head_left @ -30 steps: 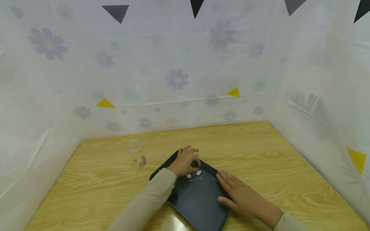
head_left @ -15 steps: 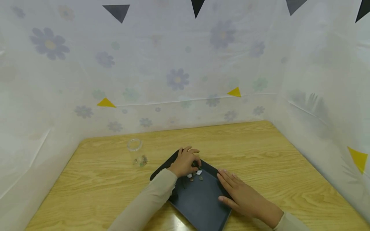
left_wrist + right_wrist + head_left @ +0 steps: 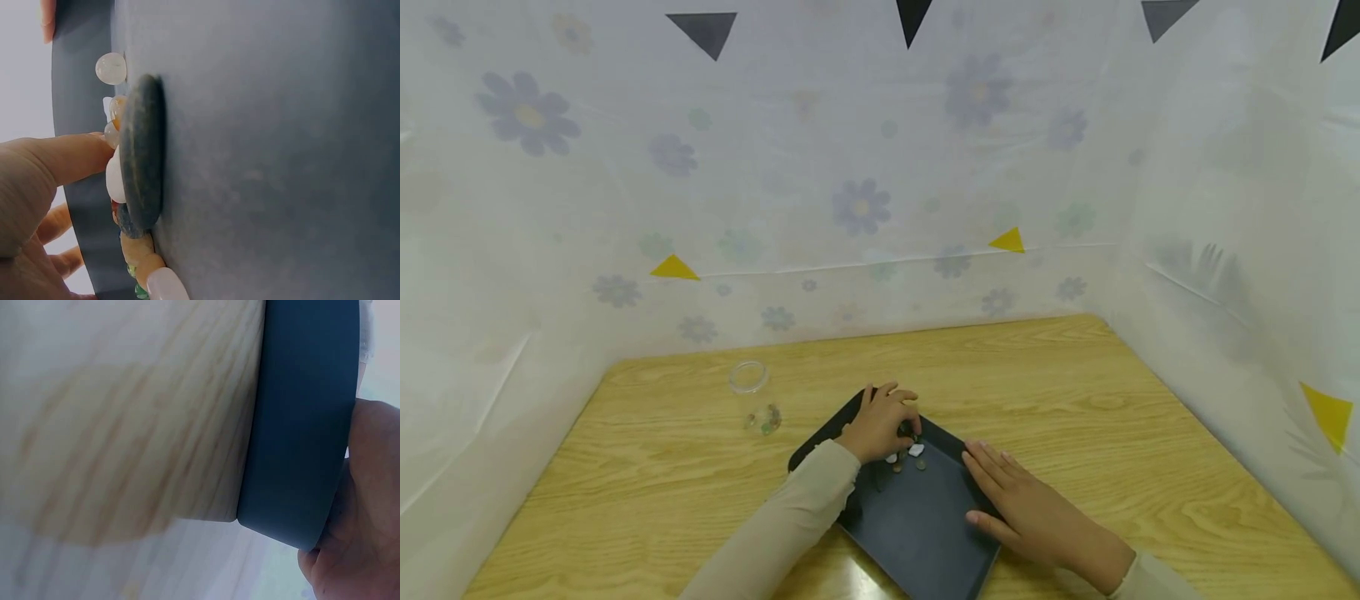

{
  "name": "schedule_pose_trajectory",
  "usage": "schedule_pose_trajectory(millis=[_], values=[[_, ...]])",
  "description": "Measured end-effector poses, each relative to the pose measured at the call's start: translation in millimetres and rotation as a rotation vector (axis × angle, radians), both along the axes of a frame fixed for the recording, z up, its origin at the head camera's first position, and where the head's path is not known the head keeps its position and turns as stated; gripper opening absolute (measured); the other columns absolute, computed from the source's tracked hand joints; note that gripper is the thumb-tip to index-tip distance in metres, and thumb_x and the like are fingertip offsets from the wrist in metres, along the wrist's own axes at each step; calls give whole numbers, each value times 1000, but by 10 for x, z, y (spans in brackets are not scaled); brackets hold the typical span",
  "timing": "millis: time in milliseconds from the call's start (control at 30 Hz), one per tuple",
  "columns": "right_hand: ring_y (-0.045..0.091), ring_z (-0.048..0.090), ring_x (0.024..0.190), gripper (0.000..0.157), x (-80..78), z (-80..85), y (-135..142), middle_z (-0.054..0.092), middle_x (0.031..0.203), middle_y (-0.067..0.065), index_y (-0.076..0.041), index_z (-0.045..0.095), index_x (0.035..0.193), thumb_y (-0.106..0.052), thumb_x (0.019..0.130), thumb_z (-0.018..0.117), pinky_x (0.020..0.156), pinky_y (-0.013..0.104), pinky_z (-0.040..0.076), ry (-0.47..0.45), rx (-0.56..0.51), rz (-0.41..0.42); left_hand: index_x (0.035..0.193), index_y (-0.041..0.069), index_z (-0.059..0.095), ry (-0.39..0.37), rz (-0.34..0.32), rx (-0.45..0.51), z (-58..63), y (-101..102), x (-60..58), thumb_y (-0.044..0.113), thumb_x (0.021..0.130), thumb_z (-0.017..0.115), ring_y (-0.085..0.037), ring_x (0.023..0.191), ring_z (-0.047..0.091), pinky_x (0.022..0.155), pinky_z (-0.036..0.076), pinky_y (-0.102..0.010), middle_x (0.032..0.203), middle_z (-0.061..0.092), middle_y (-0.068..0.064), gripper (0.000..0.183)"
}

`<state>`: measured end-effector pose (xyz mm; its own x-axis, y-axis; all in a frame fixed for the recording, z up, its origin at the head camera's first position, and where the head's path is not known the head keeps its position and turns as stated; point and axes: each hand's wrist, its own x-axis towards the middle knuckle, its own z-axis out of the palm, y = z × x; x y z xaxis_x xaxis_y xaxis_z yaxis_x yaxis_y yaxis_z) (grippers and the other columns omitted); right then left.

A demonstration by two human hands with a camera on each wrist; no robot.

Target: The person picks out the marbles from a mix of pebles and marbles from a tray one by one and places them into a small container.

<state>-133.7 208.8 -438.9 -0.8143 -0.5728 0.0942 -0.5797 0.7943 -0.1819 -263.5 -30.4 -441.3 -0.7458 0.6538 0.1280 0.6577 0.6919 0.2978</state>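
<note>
1 tray holding 1 long dark stone plus pebbles, partly hidden. Left hand at pebbles; cannot tell if pinching. Right hand: straight fingers on tray edge. 1 jar, apart.

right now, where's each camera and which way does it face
Head: on the head, facing forward and down at table, jar and tray; left hand, right hand and sleeves show.
Left wrist: on that wrist, facing stones inside the tray; left hand and another finger show.
Right wrist: on that wrist, facing tray and table; right hand shows.
Head and left wrist share the stones.
</note>
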Motion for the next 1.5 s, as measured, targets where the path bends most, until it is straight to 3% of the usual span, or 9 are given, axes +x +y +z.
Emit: schedule_pose_trajectory(millis=[167,367,600,800,1067,1200,1267,1433,1500], values=[[31,27,143,72,2,-5,0,27,156,15,-1,33,148,-52,98,42,112,49,28,7,1,-1,86,28,70,-2,-4,-13,-4,-2,-8,23,82,78,-37,140,28,111,13,-67,142,49,-4,10],[31,29,141,70,16,-12,0,29,155,15,-1,35,147,-51,98,44,118,32,17,41,-21,2,87,27,70,-5,-21,-30,1,-15,-22,24,83,77,-37,139,29,111,13,-67,141,50,-5,9],[33,31,140,69,14,-5,-6,31,154,17,1,36,146,-49,99,44,110,49,31,61,-9,17,90,23,70,-4,-31,-58,65,-38,-11,25,85,74,-37,139,30,111,18,-64,140,50,-6,6],[29,29,142,70,9,-26,-1,28,155,14,-2,35,148,-51,98,44,116,36,21,38,-9,-8,93,22,70,-6,-42,-44,127,-55,-27,25,89,70,-36,139,29,112,22,-60,142,48,-8,5],[34,32,139,68,14,0,-7,31,153,19,2,36,145,-48,100,43,108,52,33,67,1,27,93,18,72,31,-61,53,309,-118,-57,23,89,69,-38,139,29,110,22,-63,142,48,-11,7],[34,31,140,69,23,13,-4,30,154,18,2,36,146,-48,100,42,109,52,33,57,0,24,92,17,72,99,-62,108,434,-193,-90,23,88,70,-39,138,31,110,24,-63,140,49,-13,7],[33,30,140,69,26,14,0,29,154,18,2,35,146,-48,100,42,116,41,23,48,-10,20,92,17,72,120,-52,123,509,-248,-105,23,89,70,-39,137,31,111,23,-61,140,49,-13,7],[33,30,141,69,32,6,8,29,154,17,1,35,146,-49,99,43,119,32,15,57,-18,14,91,17,72,155,10,160,673,-428,-130,23,89,70,-38,137,32,111,24,-59,139,50,-12,7],[33,31,140,69,31,6,8,29,154,17,1,35,146,-49,99,42,115,41,25,71,-5,14,90,16,71,172,35,185,726,-511,-136,22,88,71,-39,137,33,111,25,-60,138,51,-13,6]])
